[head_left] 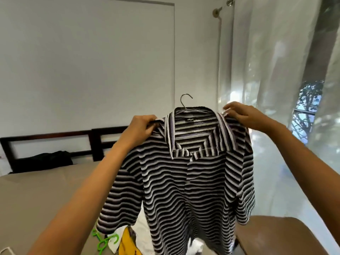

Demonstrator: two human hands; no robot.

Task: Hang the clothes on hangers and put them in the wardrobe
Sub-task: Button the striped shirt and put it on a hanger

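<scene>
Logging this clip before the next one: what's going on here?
A person holds a striped shirt up above the bed, left grip and right grip each pinching a shoulder beside the collar. A wire hanger is inside it, hook poking out above the neck. Green hangers and more clothes lie below. No wardrobe is in view.

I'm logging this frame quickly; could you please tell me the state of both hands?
Left hand: closed, gripping the striped shirt at one shoulder.
Right hand: closed, pinching the striped shirt at the other shoulder.
</scene>
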